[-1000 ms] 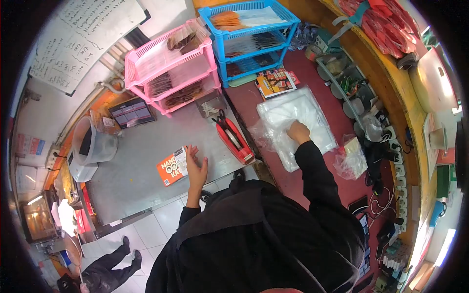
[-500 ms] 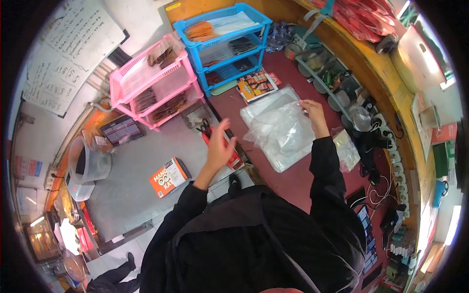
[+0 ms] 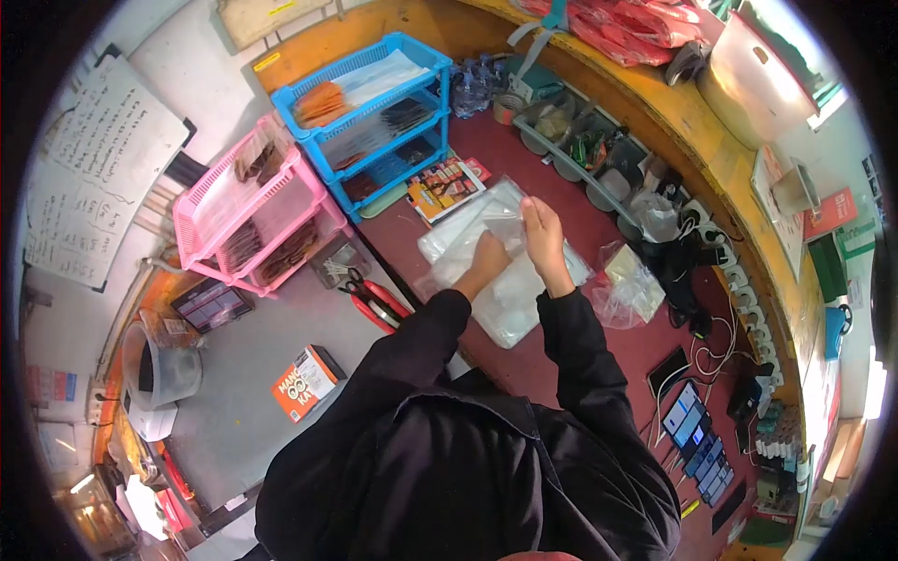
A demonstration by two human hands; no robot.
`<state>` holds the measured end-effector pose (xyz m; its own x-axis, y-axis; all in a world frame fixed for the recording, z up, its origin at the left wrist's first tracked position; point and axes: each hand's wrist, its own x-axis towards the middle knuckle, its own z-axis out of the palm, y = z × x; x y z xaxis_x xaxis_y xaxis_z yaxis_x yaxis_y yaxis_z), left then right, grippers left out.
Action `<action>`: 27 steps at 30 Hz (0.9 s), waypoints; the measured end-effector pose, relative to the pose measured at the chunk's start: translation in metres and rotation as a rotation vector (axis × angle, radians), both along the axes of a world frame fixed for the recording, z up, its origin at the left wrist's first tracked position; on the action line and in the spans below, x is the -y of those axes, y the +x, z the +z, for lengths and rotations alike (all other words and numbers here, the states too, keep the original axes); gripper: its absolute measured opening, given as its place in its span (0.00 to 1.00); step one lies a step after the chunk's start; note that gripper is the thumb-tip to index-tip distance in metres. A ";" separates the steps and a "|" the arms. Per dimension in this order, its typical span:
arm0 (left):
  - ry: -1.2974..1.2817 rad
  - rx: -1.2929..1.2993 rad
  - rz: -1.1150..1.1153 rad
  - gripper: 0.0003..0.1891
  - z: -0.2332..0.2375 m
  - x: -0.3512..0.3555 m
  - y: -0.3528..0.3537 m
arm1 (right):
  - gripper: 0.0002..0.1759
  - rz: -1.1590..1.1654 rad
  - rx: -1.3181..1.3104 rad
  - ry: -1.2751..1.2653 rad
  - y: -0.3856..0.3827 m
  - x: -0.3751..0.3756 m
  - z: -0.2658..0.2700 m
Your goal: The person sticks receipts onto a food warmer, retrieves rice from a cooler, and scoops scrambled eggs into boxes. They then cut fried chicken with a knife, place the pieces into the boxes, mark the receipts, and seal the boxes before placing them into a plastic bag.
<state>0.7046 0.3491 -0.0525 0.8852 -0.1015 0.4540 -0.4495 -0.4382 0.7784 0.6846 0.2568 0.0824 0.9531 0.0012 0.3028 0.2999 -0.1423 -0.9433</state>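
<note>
My right hand [image 3: 545,238] pinches the upper edge of a thin clear plastic bag [image 3: 505,228], thumb and fingers pressed together. Close beside it, my left hand [image 3: 487,263] is curled like a fist against the same bag, its fingertips partly hidden. Beneath both hands lies a stack of clear plastic bags [image 3: 514,313] on the dark red tabletop [image 3: 533,366]. Left of my left forearm, red-handled scissors [image 3: 367,297] rest beside a small clear container [image 3: 340,261].
A blue tiered rack [image 3: 374,126] and a pink one [image 3: 248,210] stand at the back left. An orange-and-white box [image 3: 305,381] sits on the grey table [image 3: 229,374]. Grey bins [image 3: 585,159] line the right side, near a bag with pale contents [image 3: 629,285], cables and phones [image 3: 692,425].
My left hand has moved right, from over the scissors to the plastic bag, and curled. My right hand still holds the bag's edge. The camera view has shifted.
</note>
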 end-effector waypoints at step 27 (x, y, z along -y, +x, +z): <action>-0.295 0.059 -0.575 0.28 0.142 -0.047 -0.023 | 0.14 -0.225 0.221 0.173 -0.005 0.061 0.256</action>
<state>0.6811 0.3961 0.0899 0.6993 -0.4153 0.5818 -0.5946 0.1138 0.7959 0.6799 0.1957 0.3389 0.8352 -0.2710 0.4786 0.4784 -0.0715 -0.8752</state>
